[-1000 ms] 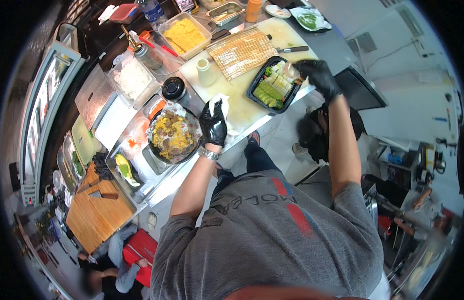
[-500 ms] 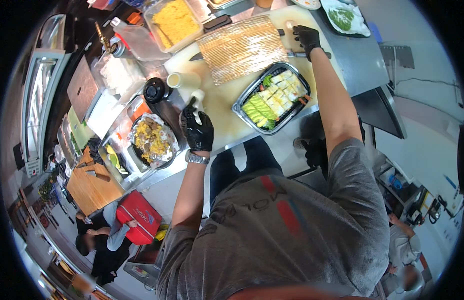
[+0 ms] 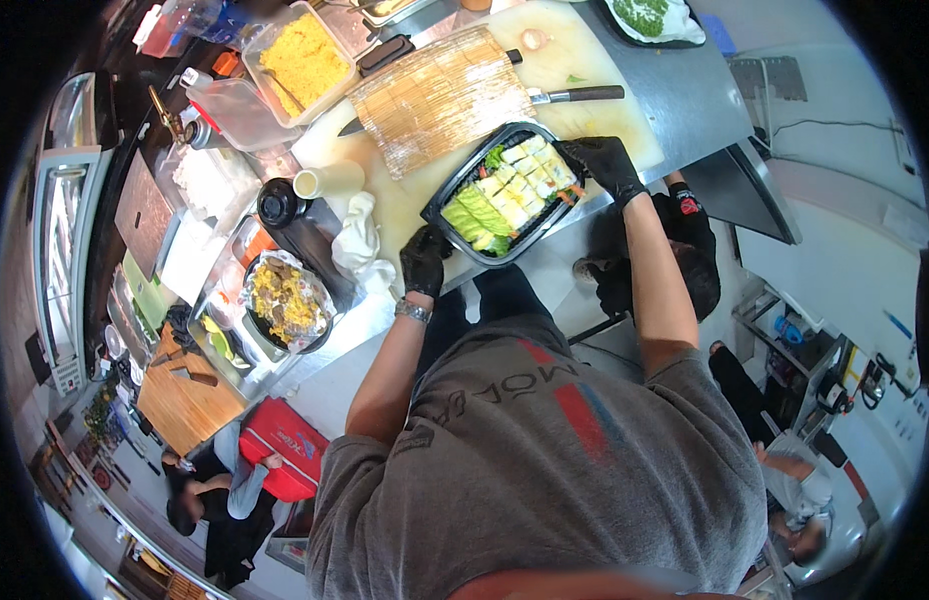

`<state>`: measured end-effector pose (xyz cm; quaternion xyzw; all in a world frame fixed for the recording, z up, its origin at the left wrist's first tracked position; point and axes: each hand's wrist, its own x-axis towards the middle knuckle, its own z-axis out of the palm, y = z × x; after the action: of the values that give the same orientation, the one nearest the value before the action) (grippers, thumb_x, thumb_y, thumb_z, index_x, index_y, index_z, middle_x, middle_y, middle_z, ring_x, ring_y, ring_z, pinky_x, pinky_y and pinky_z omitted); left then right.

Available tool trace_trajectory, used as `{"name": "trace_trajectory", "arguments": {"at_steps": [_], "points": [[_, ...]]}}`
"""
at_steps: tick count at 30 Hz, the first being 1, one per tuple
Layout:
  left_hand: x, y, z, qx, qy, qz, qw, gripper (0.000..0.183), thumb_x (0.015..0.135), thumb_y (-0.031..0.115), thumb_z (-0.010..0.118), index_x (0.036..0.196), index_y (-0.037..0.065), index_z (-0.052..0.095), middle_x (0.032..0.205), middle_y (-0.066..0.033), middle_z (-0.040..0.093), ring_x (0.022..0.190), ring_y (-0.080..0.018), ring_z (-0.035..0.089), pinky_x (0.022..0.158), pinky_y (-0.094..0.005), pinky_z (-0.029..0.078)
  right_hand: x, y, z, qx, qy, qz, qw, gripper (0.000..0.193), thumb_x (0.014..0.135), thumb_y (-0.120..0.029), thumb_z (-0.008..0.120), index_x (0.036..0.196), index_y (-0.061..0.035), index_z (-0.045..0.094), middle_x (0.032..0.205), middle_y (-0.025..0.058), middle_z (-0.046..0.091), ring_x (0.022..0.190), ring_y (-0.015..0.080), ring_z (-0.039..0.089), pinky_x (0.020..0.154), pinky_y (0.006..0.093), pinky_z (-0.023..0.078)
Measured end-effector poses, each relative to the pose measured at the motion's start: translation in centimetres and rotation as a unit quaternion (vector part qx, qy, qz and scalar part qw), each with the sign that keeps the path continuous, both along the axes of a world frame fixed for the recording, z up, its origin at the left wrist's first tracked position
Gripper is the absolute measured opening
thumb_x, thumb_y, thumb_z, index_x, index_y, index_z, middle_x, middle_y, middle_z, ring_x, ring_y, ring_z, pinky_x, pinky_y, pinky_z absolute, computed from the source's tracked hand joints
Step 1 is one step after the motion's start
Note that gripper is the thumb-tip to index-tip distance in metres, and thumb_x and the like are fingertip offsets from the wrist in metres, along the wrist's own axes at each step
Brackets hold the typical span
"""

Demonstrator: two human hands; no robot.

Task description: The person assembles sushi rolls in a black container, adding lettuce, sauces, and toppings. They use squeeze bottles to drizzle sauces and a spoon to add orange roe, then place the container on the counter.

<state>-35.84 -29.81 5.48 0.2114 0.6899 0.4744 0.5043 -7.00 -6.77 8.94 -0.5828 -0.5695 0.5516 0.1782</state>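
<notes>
Both hands wear black gloves. My left hand [image 3: 424, 262] closes on the near left corner of a black plastic takeaway tray [image 3: 469, 166]. At the tray's right end, my right hand [image 3: 605, 168] has its fingers on the rim; its thumb is partly hidden. Inside the tray lie cut sushi rolls [image 3: 525, 178], some topped white and some green, with leafy greens around them. A crumpled white cloth [image 3: 359, 243] rests left of my left hand. Beyond the tray, a bamboo rolling mat [image 3: 440, 95] covers part of the pale cutting board [image 3: 575, 60].
A knife [image 3: 582, 94] lies right of the mat. To the left are a white squeeze bottle [image 3: 327, 180], a black-capped bottle [image 3: 281, 203], a yellow crumb tub [image 3: 303, 62] and a foil-lined food bowl [image 3: 285, 300]. Another person [image 3: 685, 250] is close at the right, below the counter.
My left hand has let go of the white cloth and moved right to the tray. My right hand has come back from the board's far side to the tray's right end.
</notes>
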Motion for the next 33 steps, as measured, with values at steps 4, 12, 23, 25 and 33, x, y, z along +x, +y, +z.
{"name": "trace_trajectory", "arguments": {"at_steps": [4, 12, 23, 25, 33], "points": [[-2.5, 0.4, -1.1, 0.036, 0.079, -0.046, 0.995, 0.015, 0.098, 0.009, 0.058, 0.099, -0.002, 0.068, 0.083, -0.0057, 0.069, 0.075, -0.0135, 0.061, 0.067, -0.0274, 0.05, -1.8, -1.3, -0.4, 0.045, -0.066, -0.009, 0.997, 0.038, 0.086, -0.033, 0.077, 0.104, 0.0001, 0.076, 0.094, 0.0159, 0.076, 0.083, 0.0217, 0.072, 0.077, 0.0305, 0.055], [-1.4, 2.1, -0.3, 0.022, 0.078, 0.053, 0.995, 0.023, 0.098, 0.009, 0.058, 0.115, -0.004, 0.067, 0.104, -0.0098, 0.072, 0.088, -0.0175, 0.065, 0.081, -0.029, 0.051, -7.7, -4.1, -0.1, 0.423, -0.128, 0.263, 0.857, 0.049, 0.085, -0.025, 0.074, 0.131, -0.0118, 0.065, 0.137, 0.0139, 0.06, 0.131, 0.0345, 0.051, 0.111, 0.0448, 0.041], [0.7, 2.9, 0.4, 0.114, 0.393, 0.052, 0.911, 0.029, 0.094, 0.006, 0.058, 0.121, -0.003, 0.065, 0.122, -0.0199, 0.067, 0.115, -0.0326, 0.062, 0.099, -0.0409, 0.048, -7.1, -2.6, -2.5, 0.355, 0.019, 0.272, 0.894, 0.037, 0.079, -0.012, 0.082, 0.115, -0.0125, 0.074, 0.119, 0.0067, 0.07, 0.119, 0.0273, 0.062, 0.105, 0.0404, 0.049], [1.7, 4.8, 3.6, 0.112, 0.56, 0.016, 0.821, 0.031, 0.093, 0.006, 0.058, 0.122, -0.002, 0.065, 0.127, -0.0218, 0.064, 0.122, -0.0378, 0.057, 0.103, -0.0446, 0.045, -7.0, -2.6, -2.7, 0.371, 0.022, 0.261, 0.891, 0.037, 0.078, -0.011, 0.082, 0.114, -0.0131, 0.074, 0.119, 0.0063, 0.071, 0.118, 0.0276, 0.062, 0.104, 0.0403, 0.049], [4.7, 8.9, 2.3, 0.157, 0.572, -0.277, 0.756, 0.042, 0.086, 0.018, 0.059, 0.128, 0.021, 0.067, 0.158, -0.0197, 0.035, 0.147, -0.0454, 0.025, 0.117, -0.0627, 0.018, -7.4, -2.8, -2.4, 0.344, 0.018, 0.239, 0.908, 0.043, 0.074, -0.01, 0.085, 0.116, -0.0125, 0.074, 0.119, 0.0085, 0.071, 0.118, 0.0282, 0.062, 0.102, 0.0401, 0.05]]}}
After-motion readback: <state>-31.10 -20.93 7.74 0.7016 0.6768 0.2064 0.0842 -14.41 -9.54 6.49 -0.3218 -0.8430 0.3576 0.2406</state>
